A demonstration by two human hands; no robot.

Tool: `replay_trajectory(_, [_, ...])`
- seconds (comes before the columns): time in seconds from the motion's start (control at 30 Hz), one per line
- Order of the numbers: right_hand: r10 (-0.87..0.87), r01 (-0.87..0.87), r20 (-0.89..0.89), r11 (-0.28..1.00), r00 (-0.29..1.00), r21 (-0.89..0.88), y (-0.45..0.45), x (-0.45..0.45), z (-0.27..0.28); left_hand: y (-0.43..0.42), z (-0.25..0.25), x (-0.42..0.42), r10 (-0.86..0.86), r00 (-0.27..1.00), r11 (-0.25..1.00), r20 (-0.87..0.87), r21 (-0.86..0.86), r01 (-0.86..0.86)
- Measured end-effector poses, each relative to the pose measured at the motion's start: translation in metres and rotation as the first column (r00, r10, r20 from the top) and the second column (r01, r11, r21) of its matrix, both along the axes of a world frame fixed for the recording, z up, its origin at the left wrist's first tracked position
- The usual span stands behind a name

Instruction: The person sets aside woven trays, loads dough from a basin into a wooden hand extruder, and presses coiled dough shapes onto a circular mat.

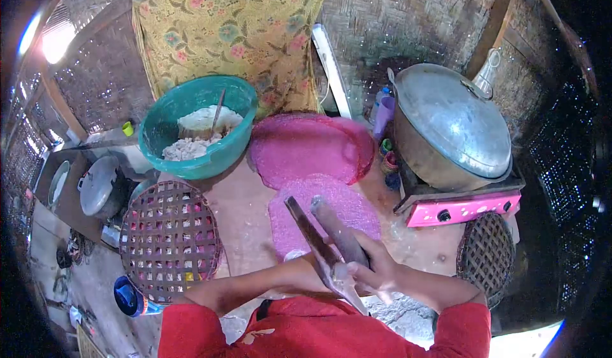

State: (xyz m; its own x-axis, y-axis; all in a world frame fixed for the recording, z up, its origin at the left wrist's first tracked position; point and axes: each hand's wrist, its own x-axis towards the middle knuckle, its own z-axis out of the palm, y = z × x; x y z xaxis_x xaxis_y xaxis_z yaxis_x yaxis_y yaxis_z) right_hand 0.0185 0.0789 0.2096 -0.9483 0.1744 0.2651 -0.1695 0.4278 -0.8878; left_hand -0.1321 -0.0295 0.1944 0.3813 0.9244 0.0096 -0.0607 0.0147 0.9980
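In the middle, close to my red shirt, I hold a long tool with two arms [341, 232], one dark and thin, the other grey and thicker; they meet near my hands. My right hand [377, 265] is closed round the thicker arm's lower part. My left hand [324, 275] lies at the joined lower part, its fingers mostly hidden behind the tool. Under the tool's far ends lies a light-pink lacy round mat [299, 208]. A small whitish round thing [294, 255] shows at its near edge. Darker pink round mats [303, 151] are stacked just beyond.
A green basin [191, 165] holds white dough or flour with a stick. A big lidded pot [449, 125] sits on a pink stove [462, 211] at right. Woven trays lie left [169, 240] and right [488, 256]. Small coloured containers [389, 160] stand beside the stove.
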Motion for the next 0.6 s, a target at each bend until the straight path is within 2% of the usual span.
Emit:
replay_trajectory(0.07, [-0.013, 0.026, 0.099, 0.992, 0.995, -0.124, 0.008, -0.001, -0.006, 0.008, -0.039, 0.004, 0.033, 0.999, 0.997, -0.027, -0.074, -0.034])
replay_trajectory(0.1, [-0.001, 0.014, 0.103, 0.992, 0.995, -0.128, 0.011, -0.001, -0.005, 0.012, -0.052, 0.0, 0.079, 0.992, 0.997, -0.101, -0.005, -0.08])
replay_trajectory(0.13, [0.01, 0.057, 0.121, 0.844, 0.993, -0.534, 0.013, 0.0, -0.004, 0.013, -0.064, -0.003, 0.128, 0.976, 0.991, -0.175, 0.065, -0.118])
replay_trajectory(0.17, [0.029, 0.074, 0.134, 0.706, 0.991, -0.705, 0.021, 0.006, -0.008, 0.015, -0.015, -0.009, 0.135, 0.921, 0.989, -0.364, 0.103, -0.104])
replay_trajectory(0.2, [0.034, 0.103, 0.143, 0.531, 0.989, -0.841, 0.029, 0.012, -0.011, 0.024, -0.023, -0.019, 0.179, 0.877, 0.967, -0.446, 0.245, -0.073])
replay_trajectory(0.23, [0.331, 0.025, 0.188, 0.439, 0.925, -0.898, 0.053, 0.03, -0.019, 0.033, -0.031, -0.029, 0.248, 0.821, 0.923, -0.514, 0.382, -0.039])
replay_trajectory(0.27, [0.471, -0.001, 0.194, 0.382, 0.86, -0.924, 0.075, 0.047, -0.034, 0.038, -0.031, -0.044, 0.228, 0.849, 0.96, -0.477, 0.255, -0.115])
replay_trajectory(0.3, [0.601, -0.018, 0.197, 0.332, 0.774, -0.943, 0.098, 0.064, -0.049, 0.032, -0.009, -0.046, 0.348, 0.861, 0.932, -0.371, 0.235, -0.276])
replay_trajectory(0.33, [0.489, 0.047, 0.227, 0.353, 0.842, -0.935, 0.11, 0.086, -0.079, 0.035, 0.008, -0.047, 0.387, 0.908, 0.905, -0.162, 0.256, -0.34])
replay_trajectory(0.37, [0.427, 0.084, 0.241, 0.354, 0.872, -0.931, 0.107, 0.089, -0.077, 0.041, 0.025, -0.049, 0.404, 0.913, 0.878, 0.051, 0.258, -0.403])
replay_trajectory(0.4, [0.363, 0.12, 0.255, 0.355, 0.896, -0.927, 0.103, 0.093, -0.075, 0.054, 0.049, -0.048, 0.333, 0.81, 0.862, 0.483, 0.193, -0.469])
replay_trajectory(0.43, [0.413, 0.097, 0.267, 0.388, 0.871, -0.917, 0.089, 0.079, -0.03, 0.069, 0.067, -0.046, 0.214, 0.532, 0.856, 0.819, 0.105, -0.506])
replay_trajectory(0.47, [0.459, 0.075, 0.282, 0.418, 0.842, -0.905, 0.082, 0.072, -0.004, 0.083, 0.069, -0.05, 0.214, 0.528, 0.858, 0.822, 0.1, -0.503])
replay_trajectory(0.53, [0.494, 0.078, 0.297, 0.415, 0.817, -0.906, 0.093, 0.083, -0.006, 0.114, 0.054, -0.058, 0.143, 0.421, 0.932, 0.896, 0.022, -0.363])
replay_trajectory(0.57, [0.419, 0.177, 0.413, 0.497, 0.809, -0.85, 0.101, 0.092, -0.006, 0.129, 0.036, -0.058, 0.135, 0.418, 0.934, 0.899, 0.026, -0.357])
replay_trajectory(0.6, [0.333, 0.274, 0.521, 0.567, 0.786, -0.777, 0.107, 0.098, -0.005, 0.147, 0.013, -0.058, 0.153, 0.321, 0.949, 0.935, -0.049, -0.311])
